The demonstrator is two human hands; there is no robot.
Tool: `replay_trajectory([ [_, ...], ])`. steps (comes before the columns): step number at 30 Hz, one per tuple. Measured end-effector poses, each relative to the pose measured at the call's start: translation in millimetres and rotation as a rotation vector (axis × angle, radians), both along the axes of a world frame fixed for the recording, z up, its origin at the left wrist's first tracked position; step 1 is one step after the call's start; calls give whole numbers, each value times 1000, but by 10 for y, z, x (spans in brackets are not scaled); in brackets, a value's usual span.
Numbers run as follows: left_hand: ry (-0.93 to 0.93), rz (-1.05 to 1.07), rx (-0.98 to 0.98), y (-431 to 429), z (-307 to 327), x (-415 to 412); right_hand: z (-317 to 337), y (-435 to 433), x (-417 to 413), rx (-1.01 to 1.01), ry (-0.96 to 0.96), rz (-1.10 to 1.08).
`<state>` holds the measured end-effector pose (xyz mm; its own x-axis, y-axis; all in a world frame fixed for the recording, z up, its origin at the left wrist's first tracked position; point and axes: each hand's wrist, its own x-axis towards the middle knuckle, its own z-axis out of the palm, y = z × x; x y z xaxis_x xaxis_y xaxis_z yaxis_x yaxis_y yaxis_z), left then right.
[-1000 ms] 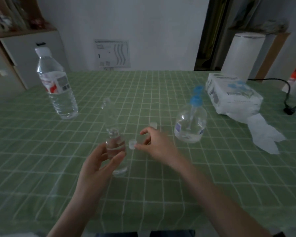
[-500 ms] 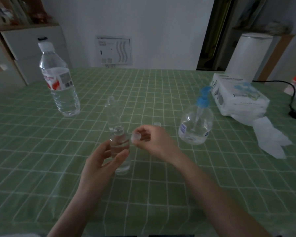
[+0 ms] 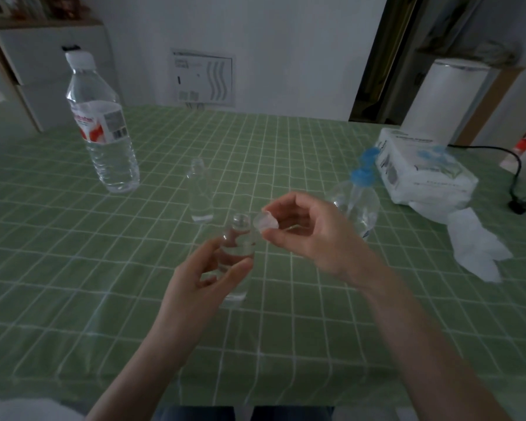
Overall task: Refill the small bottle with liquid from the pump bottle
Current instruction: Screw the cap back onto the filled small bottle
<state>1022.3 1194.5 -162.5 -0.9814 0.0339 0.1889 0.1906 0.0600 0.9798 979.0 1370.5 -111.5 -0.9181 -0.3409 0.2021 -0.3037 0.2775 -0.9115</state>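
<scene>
dim table (image 3: 73,268): right hand (image 3: 304,238), pinching cap (image 3: 266,222), partly hides pump bottle (image 3: 363,205).

Bare left hand (image 3: 201,284) and right hand (image 3: 304,235), forearms bare too — dark blue trousers (image 3: 195,414) beyond the table's (image 3: 73,268) near edge.

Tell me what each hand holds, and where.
Left hand grips the small bottle round its body; right hand pinches a clear cap by its edge.
</scene>
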Motion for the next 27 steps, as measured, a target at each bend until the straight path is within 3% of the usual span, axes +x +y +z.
replay_trajectory([
  [10,-13,-40,-48,23,7,14,95,-9,48,-67,49,101],
  [27,-31,-58,-136,1,61,-34,292,-39,-38,173,136,160],
])
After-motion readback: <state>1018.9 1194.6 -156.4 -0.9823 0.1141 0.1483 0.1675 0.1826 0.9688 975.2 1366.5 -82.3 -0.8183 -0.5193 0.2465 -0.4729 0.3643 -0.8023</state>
